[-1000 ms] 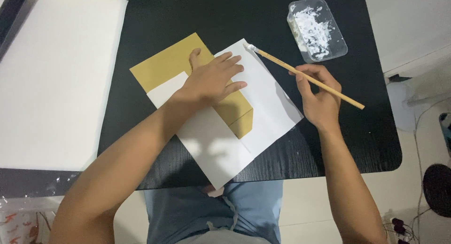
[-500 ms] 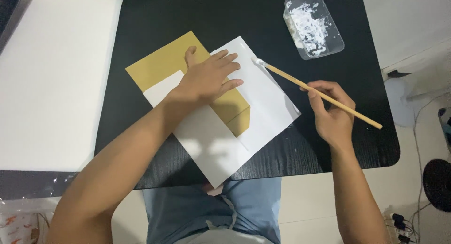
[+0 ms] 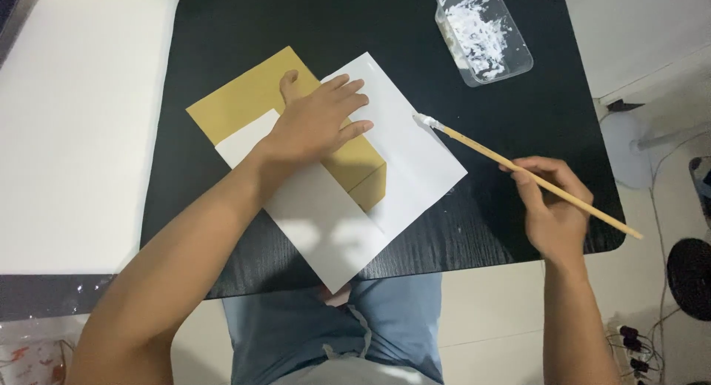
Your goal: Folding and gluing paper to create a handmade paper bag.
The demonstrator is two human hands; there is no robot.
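- The person's lap, in blue-grey trousers (image 3: 333, 333), fills the bottom of the view, just under the near edge of a black table (image 3: 518, 103).
- A white sheet (image 3: 326, 229) lies at a slant on the table, its near corner hanging over the table's edge above the lap.
- The right hand (image 3: 552, 207) sits over the table's near right edge, fingers pinched around a thin wooden brush (image 3: 529, 176). The brush's white-coated tip rests at the right edge of the white sheet.
- The left hand (image 3: 315, 125) lies flat, fingers spread and loose, gripping nothing, pressing down on a mustard-yellow paper (image 3: 244, 103) and the white sheet together.
- The yellow paper shows both above and below the hand, partly covered by a white flap.
- A large white board (image 3: 74, 133) covers the table's left side.
- Farthest away, at the top right, stands a clear plastic tub (image 3: 485, 33) smeared with white paste, well apart from the brush.
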